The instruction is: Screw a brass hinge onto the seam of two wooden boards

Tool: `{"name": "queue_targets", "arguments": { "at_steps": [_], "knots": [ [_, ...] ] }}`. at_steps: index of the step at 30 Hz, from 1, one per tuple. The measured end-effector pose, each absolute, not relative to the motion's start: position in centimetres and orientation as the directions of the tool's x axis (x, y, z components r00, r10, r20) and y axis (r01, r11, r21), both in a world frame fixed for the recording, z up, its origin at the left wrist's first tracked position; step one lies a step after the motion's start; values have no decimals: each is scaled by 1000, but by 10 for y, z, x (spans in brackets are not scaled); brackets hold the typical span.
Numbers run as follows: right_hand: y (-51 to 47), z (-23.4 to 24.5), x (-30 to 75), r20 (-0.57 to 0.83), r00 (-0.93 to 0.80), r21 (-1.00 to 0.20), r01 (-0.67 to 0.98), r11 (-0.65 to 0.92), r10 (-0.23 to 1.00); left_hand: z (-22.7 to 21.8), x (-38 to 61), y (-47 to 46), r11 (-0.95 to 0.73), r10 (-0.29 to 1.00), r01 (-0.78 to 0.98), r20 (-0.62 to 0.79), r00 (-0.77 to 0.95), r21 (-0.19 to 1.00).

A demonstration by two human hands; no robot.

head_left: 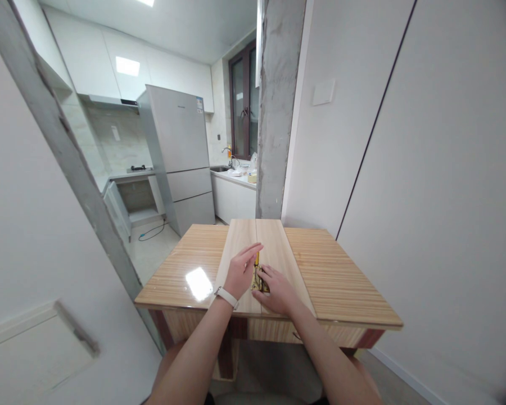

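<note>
My left hand (241,271), with a white-strapped watch on its wrist, is closed around the yellow handle of a screwdriver (257,259). The screwdriver stands upright, its shaft pointing down at a brass-coloured hinge (254,286). That hinge lies over the seam between two pale wooden boards (278,239) placed side by side on the table. From the right, my right hand (276,289) grips the hinge, thumb at its near edge and fingers at its far side. My fingers hide part of the hinge, and the screwdriver's tip is hard to make out.
The boards rest on a wood-grain table (329,270) with a drawer at its front. A white wall (425,169) stands close on the right, and a grey pillar (278,112) behind. Beyond are a refrigerator (181,135) and a kitchen counter (234,191).
</note>
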State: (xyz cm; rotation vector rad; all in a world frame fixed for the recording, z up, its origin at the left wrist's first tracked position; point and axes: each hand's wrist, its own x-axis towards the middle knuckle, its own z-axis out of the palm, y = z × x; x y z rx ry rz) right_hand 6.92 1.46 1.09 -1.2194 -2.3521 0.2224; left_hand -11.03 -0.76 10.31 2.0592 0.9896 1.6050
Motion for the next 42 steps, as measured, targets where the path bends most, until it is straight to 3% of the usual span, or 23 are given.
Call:
{"name": "queue_targets", "arguments": {
  "at_steps": [42],
  "knots": [
    [15, 9, 71, 336, -487, -352, 729, 587, 806, 107, -114, -6, -694, 687, 376, 721, 90, 614]
  ]
}}
